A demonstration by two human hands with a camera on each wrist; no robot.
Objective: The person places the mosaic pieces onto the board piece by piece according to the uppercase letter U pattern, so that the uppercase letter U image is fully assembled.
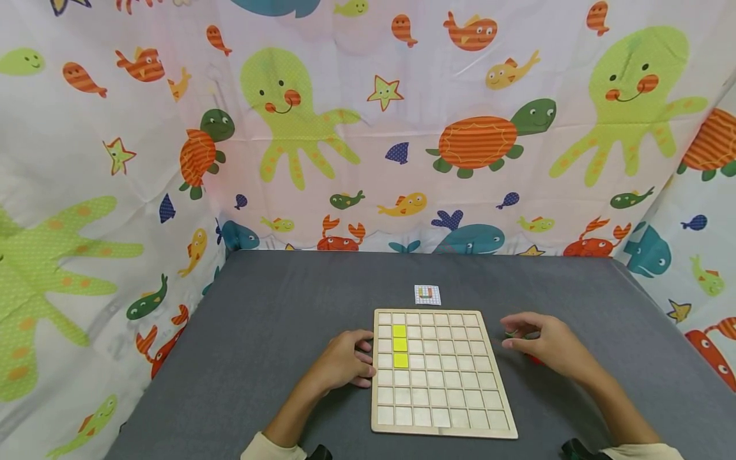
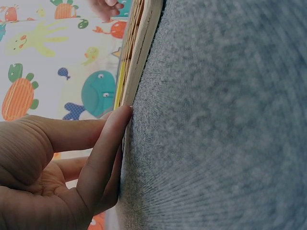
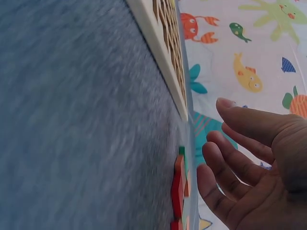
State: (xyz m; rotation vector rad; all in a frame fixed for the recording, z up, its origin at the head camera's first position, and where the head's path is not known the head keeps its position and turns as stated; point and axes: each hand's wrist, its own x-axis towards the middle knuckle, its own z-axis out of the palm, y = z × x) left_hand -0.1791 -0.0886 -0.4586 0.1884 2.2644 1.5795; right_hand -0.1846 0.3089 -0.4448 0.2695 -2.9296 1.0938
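Note:
A wooden grid board [image 1: 439, 429] lies flat on the grey table, with three yellow tiles [image 1: 400, 345] in a column near its upper left. My left hand [image 1: 361, 361] rests on the table, its relaxed fingertips [image 2: 122, 117] against the board's left edge [image 2: 144, 43]. My right hand [image 1: 515, 339] hovers just right of the board, fingers loosely spread and holding nothing. Under it lie loose coloured tiles: a green one [image 1: 510, 333] and red ones [image 1: 536, 361]. The right wrist view shows the hand [image 3: 216, 143] a little off the red and orange tiles [image 3: 178, 191].
A small pattern card [image 1: 427, 294] lies beyond the board's far edge. The grey table [image 1: 276, 306] is enclosed at the back and both sides by a sea-animal printed curtain [image 1: 368, 128]. The right hand hides most of the loose tiles.

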